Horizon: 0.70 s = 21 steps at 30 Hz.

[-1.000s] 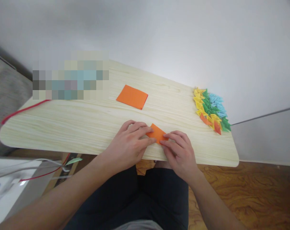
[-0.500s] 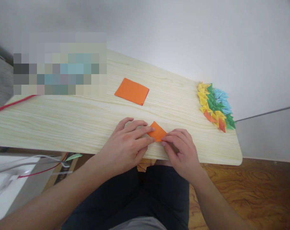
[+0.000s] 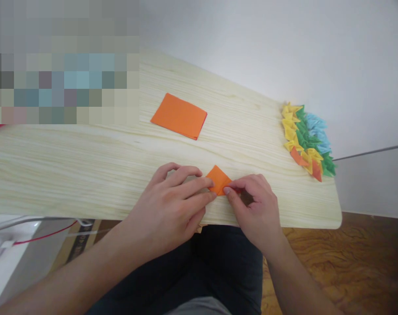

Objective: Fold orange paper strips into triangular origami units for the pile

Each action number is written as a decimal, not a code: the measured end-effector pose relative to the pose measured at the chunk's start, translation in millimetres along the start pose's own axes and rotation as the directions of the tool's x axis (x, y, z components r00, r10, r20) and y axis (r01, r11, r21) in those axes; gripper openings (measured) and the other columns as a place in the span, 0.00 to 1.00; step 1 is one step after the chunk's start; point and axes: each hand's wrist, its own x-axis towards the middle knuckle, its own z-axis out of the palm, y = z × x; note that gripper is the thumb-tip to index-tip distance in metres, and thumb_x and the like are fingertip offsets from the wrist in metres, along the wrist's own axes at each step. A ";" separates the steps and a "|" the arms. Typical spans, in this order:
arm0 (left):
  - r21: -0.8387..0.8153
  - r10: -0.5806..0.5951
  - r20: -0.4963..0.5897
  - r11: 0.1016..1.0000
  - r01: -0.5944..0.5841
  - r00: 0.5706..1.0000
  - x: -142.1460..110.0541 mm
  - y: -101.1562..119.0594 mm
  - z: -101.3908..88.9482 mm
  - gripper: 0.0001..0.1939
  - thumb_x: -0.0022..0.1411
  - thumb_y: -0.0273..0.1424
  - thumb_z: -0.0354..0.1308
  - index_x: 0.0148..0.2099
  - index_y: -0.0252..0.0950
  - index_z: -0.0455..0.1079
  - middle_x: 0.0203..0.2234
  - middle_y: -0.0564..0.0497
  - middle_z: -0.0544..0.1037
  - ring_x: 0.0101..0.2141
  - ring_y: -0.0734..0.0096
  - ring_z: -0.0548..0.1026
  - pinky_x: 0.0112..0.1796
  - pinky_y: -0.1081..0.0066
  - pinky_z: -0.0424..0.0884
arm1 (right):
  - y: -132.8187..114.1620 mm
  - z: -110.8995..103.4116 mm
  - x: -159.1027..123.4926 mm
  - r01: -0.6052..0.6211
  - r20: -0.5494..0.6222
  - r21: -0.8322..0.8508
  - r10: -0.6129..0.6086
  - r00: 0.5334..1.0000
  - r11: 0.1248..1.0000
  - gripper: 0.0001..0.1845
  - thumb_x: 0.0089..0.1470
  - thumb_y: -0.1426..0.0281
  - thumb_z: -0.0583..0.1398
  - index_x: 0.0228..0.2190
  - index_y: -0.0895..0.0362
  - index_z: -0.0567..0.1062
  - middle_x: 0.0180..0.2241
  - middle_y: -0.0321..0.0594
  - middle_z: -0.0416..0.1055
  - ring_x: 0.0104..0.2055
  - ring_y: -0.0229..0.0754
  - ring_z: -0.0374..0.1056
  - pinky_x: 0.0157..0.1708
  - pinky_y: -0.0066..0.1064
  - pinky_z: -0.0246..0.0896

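The left hand (image 3: 177, 203), fingers spread, presses a small folded orange paper piece (image 3: 218, 180) onto a pale wood-grain table (image 3: 87, 170), near its front edge. The right hand (image 3: 256, 205) pinches the piece's right corner between thumb and index finger; those fingers hide that corner, and the left fingertips cover part of the left side. Beyond the hands lies a flat stack of orange paper sheets (image 3: 179, 116). On the table's right, folded yellow, green, blue and orange paper shapes (image 3: 305, 140) crowd together, too tightly to count. Pixelated blocks obscure the upper left, and the table's left end is cut off.
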 end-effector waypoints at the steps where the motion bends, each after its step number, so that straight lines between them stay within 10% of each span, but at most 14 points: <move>1: 0.000 -0.003 0.000 1.000 0.003 1.000 0.2 0.4 -0.9 0.12 0.68 0.29 0.59 0.50 0.47 0.79 0.51 0.54 0.83 0.53 0.52 0.75 0.53 0.48 0.65 | -0.7 0.6 -0.4 -0.006 -0.005 -0.008 0.006 1.000 1.000 0.03 0.61 0.70 0.66 0.35 0.49 0.80 0.33 0.38 0.76 0.40 0.50 0.70 0.41 0.46 0.64; 21: 0.009 -0.052 0.043 0.999 0.051 0.998 3.5 3.9 -6.1 0.12 0.70 0.27 0.58 0.51 0.46 0.78 0.51 0.57 0.83 0.53 0.55 0.74 0.54 0.48 0.64 | -5.9 -2.3 5.1 -0.102 0.054 -0.057 0.105 0.993 0.993 0.05 0.59 0.72 0.68 0.32 0.52 0.78 0.31 0.35 0.75 0.38 0.46 0.68 0.39 0.42 0.61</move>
